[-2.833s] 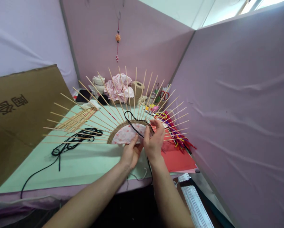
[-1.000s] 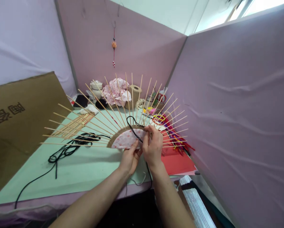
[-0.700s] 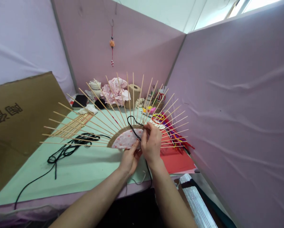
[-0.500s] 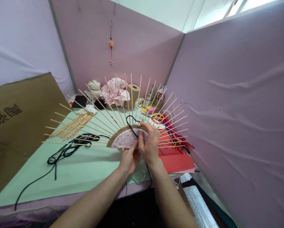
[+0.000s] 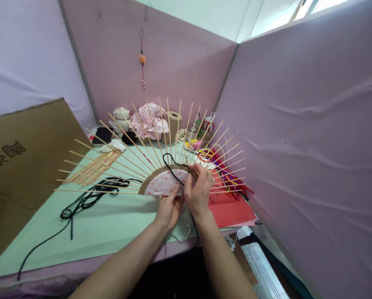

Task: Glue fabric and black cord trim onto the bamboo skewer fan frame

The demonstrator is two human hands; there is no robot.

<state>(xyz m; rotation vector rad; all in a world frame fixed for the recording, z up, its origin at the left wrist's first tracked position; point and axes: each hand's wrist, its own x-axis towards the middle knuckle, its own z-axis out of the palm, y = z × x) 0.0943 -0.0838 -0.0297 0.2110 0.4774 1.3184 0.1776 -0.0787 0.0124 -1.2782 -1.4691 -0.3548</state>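
Observation:
A half-round piece [image 5: 161, 182], covered in white cloth with pink spots and rimmed with brown twine, is held up over the table. Thin wooden sticks [image 5: 142, 143] fan out from its rim. My left hand [image 5: 170, 207] grips its lower edge, the thumb lying on the cloth. On the right side, my right hand [image 5: 199, 189] is closed at the rim and the black cord [image 5: 173, 171], which loops across the front of the cloth. What lies under the right fingers is partly hidden. More black cord [image 5: 95, 195] lies in a loose tangle on the left.
Behind stand a white jar [image 5: 121, 118], crumpled pink cloth [image 5: 148, 120] and a twine spool [image 5: 173, 120]. Spare sticks [image 5: 94, 168] lie left, beside a cardboard box [image 5: 24, 174]. Red paper [image 5: 231, 209] and colourful pipe cleaners [image 5: 228, 174] are at right, near the purple wall.
My right hand has shifted slightly right and down along the rim, its fingers lower. The black cord loop lies a little differently. The view has moved slightly.

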